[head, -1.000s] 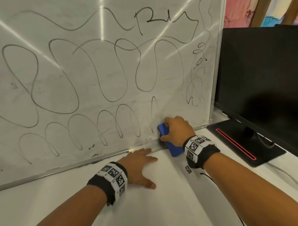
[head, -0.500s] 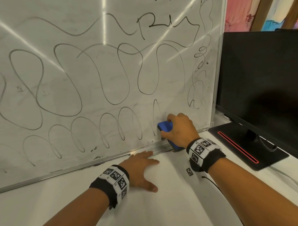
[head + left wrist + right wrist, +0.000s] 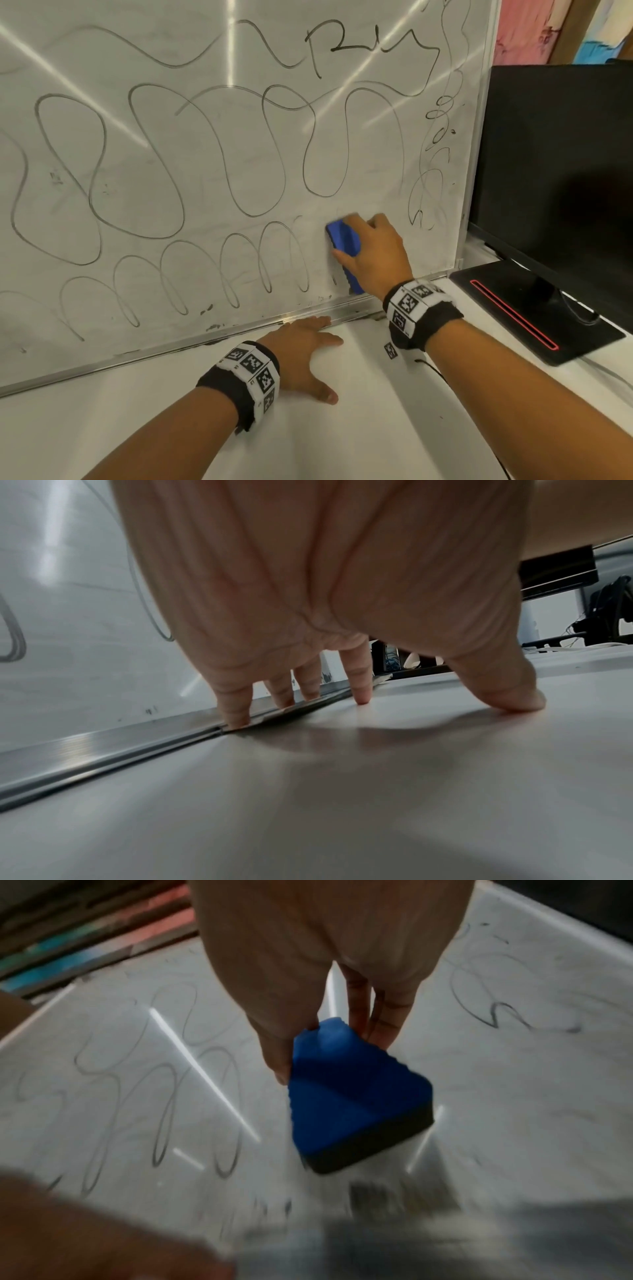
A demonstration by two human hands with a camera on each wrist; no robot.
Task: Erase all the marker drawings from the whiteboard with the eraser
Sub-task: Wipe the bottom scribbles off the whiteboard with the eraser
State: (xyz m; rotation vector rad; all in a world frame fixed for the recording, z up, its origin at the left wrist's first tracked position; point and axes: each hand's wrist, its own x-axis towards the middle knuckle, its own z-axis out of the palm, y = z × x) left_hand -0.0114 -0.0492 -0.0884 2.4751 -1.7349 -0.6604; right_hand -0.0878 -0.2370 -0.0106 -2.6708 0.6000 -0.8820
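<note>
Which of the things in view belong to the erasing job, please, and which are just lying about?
Job:
eraser, gripped by the right hand
whiteboard and its drawings
left hand, flat on the table at the board's frame

Lying about:
monitor
cable

Blue eraser, grey-black loops on white whiteboard.
</note>
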